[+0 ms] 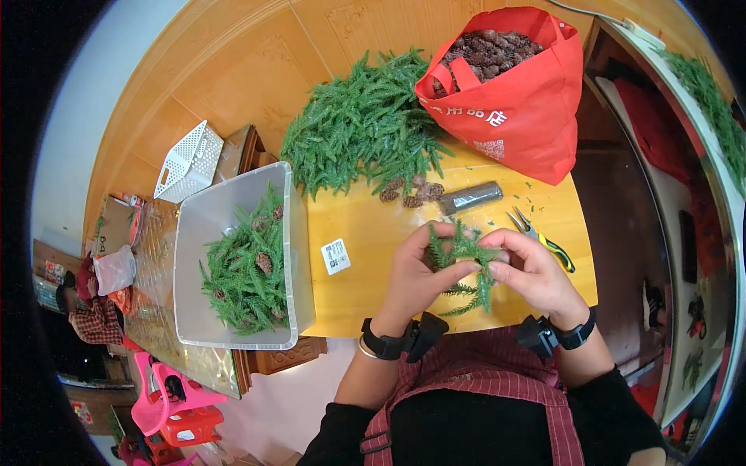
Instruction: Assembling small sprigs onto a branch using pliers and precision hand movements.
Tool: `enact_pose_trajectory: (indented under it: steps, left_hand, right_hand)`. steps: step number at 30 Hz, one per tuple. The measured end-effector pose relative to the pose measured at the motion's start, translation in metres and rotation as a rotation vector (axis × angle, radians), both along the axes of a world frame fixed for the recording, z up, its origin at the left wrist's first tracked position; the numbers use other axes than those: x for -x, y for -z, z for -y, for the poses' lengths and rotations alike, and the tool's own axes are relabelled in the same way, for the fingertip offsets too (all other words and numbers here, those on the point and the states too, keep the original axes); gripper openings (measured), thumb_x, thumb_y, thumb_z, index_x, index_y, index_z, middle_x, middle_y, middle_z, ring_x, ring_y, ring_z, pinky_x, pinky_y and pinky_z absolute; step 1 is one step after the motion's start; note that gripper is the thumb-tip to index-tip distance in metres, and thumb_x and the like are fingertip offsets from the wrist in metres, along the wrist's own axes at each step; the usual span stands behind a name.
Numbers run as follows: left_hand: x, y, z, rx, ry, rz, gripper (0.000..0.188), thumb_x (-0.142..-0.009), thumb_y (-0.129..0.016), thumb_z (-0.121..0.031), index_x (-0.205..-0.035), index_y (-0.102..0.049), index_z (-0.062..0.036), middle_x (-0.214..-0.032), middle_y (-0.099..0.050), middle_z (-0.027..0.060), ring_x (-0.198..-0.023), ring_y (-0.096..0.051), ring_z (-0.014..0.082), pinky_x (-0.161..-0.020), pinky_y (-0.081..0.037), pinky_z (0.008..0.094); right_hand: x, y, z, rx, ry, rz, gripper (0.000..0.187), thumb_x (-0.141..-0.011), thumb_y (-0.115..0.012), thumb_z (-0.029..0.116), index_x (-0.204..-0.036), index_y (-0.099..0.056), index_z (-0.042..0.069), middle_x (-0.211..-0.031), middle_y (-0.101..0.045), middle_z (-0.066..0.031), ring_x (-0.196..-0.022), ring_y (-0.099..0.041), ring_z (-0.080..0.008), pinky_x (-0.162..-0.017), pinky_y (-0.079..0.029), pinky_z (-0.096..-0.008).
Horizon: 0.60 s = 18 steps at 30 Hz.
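Head view: both hands meet over the near edge of the yellow tabletop (365, 295), working on an artificial pine sprig (466, 250) held between them. Thumb and fingers of the left hand (420, 276) pinch it at its left side; the right hand (544, 276) closes a narrow fingertip pinch on its right side, though whatever lies between those fingertips is too small to make out.

Taking the sprig as centre, long-nose pliers (540, 237) lie just beside the right hand toward two o'clock, their tips parted. A plastic-wrapped dark bundle (470, 198) sits at twelve, loose pine cones (412, 193) at eleven, with the heap of pine sprigs (361, 124) beyond them. Toward one stands a red bag (517, 128) full of cones; at nine, a translucent bin (303, 264) holds greenery with cones among it.

The step in hand looks like fingertip shaping or joining of the sprig. The next move calls, I judge, for a steady left pinch while the right fingers work finely.
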<state>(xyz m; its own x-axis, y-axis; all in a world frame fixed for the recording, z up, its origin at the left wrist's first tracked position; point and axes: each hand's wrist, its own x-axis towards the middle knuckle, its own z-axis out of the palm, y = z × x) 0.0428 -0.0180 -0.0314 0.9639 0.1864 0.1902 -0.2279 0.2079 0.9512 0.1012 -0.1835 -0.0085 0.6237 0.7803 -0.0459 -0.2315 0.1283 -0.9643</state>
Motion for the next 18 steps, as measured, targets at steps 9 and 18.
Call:
enact_pose_trajectory:
  steps: [9,18]
  left_hand:
    - [-0.016,0.006,-0.021,0.138,0.043,-0.013,0.019,-0.082,-0.054,0.003,-0.1,-0.048,-0.0006,-0.081,-0.057,0.0046,-0.068,-0.057,0.0105,-0.062,-0.048,0.0219]
    - [-0.073,-0.056,-0.056,-0.101,0.094,0.134,0.016,-0.079,-0.055,0.006,-0.094,-0.052,0.0031,-0.081,-0.059,0.0068,-0.072,-0.061,0.012,-0.066,-0.05,0.0227]
  right_hand:
    - [-0.02,-0.006,-0.013,0.049,0.022,0.141,0.023,-0.084,-0.053,0.007,-0.107,-0.051,0.001,-0.095,-0.054,0.0004,-0.082,-0.048,-0.0042,-0.07,-0.039,-0.0189]
    - [-0.065,-0.047,-0.043,-0.101,0.192,0.451,0.022,-0.084,-0.048,0.002,-0.103,-0.054,-0.005,-0.101,-0.056,-0.0071,-0.096,-0.053,-0.0131,-0.084,-0.041,-0.0255]
